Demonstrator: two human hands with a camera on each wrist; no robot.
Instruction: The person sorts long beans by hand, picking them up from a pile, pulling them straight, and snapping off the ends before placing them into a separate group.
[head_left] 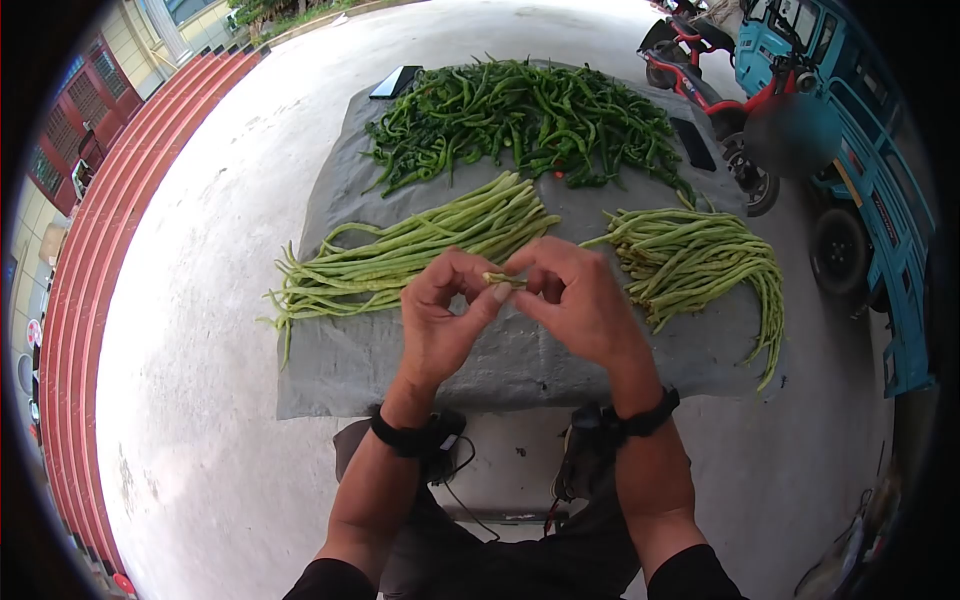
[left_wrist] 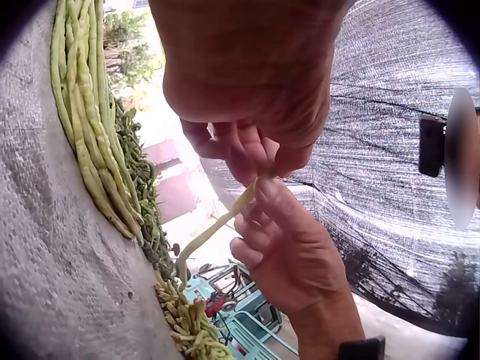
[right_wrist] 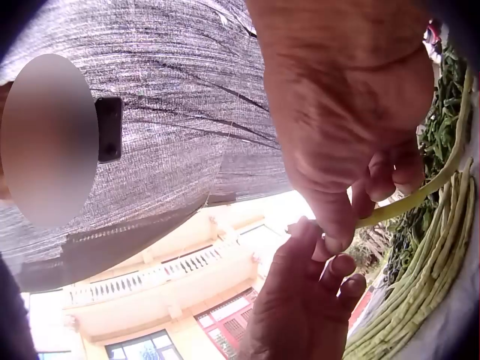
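Two grips, left hand (head_left: pixel 438 318) and right hand (head_left: pixel 587 300), pinch one bean (left_wrist: pixel 217 226) above the sheet (head_left: pixel 520 372) bearing peppers (head_left: pixel 520 110).

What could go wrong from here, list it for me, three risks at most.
1. The left hand and right hand pinch the bean close together, so it might snap in the wrong spot or slip away.
2. A thin cable hangs near the left wrist and could snag as that arm moves.
3. A dark flat device lies beside the peppers; shifting that pile might cover or nudge it.
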